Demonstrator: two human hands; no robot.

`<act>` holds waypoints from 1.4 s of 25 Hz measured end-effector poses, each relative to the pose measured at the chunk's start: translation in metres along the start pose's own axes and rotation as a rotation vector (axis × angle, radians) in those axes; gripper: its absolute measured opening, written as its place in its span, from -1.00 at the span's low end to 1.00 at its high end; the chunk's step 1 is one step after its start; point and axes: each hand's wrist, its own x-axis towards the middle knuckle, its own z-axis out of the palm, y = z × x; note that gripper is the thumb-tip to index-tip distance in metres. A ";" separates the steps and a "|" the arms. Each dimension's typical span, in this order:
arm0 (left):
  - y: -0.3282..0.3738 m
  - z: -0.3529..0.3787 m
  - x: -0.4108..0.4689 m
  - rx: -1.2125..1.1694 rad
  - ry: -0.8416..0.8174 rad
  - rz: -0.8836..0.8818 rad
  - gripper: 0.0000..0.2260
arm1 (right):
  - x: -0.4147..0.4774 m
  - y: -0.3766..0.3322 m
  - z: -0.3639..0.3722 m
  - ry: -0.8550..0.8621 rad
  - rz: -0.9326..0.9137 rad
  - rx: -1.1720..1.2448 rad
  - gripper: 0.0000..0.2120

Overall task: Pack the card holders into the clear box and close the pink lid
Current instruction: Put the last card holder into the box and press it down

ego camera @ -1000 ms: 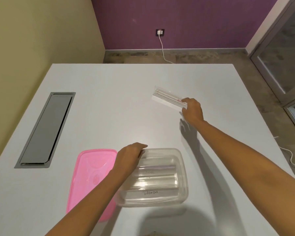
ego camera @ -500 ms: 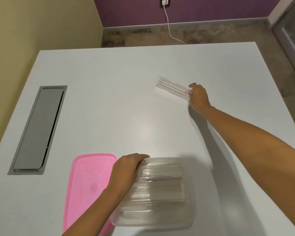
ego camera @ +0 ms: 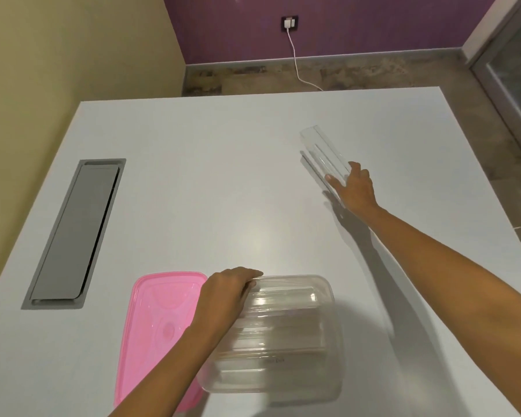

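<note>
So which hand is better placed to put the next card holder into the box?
The right hand: it already grips the clear card holder lifted off the table. The left hand is busy steadying the clear box at its rim.

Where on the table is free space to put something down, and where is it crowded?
Free: the wide middle of the table, between the grey hatch and the right hand gripping a card holder; also the far strip. Crowded: the near edge, where the pink lid lies beside the clear box, which the left hand grips.
</note>
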 end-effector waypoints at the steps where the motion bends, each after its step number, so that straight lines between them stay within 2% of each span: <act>1: -0.001 -0.002 -0.002 0.006 0.021 0.000 -0.76 | -0.008 0.001 -0.004 -0.008 0.014 0.046 -0.27; 2: -0.002 -0.004 -0.005 0.009 0.041 0.000 -0.76 | -0.016 0.003 -0.006 -0.006 0.023 0.097 -0.24; 8: -0.013 -0.010 -0.029 0.029 0.175 -0.038 -0.71 | -0.079 0.012 -0.009 -0.027 0.201 0.554 -0.39; 13: -0.023 -0.011 -0.052 0.031 0.249 -0.136 -0.62 | -0.143 0.019 -0.005 -0.041 0.108 0.663 -0.57; 16: -0.026 -0.011 -0.067 -0.054 0.275 -0.230 -0.62 | -0.172 0.016 -0.014 -0.033 0.056 0.733 -0.71; 19: -0.031 -0.009 -0.080 -0.176 0.249 -0.342 -0.62 | -0.197 0.013 -0.027 -0.071 -0.046 0.770 -0.68; 22: -0.034 -0.006 -0.088 -0.283 0.181 -0.423 -0.60 | -0.219 0.007 -0.036 -0.157 -0.152 0.665 -0.59; 28: -0.034 -0.008 -0.105 -0.464 0.189 -0.400 -0.72 | -0.273 0.005 -0.012 -0.299 -0.473 0.107 -0.49; 35: -0.042 -0.007 -0.105 -0.604 0.164 -0.437 -0.71 | -0.297 0.014 0.025 -0.420 -0.488 -0.243 -0.46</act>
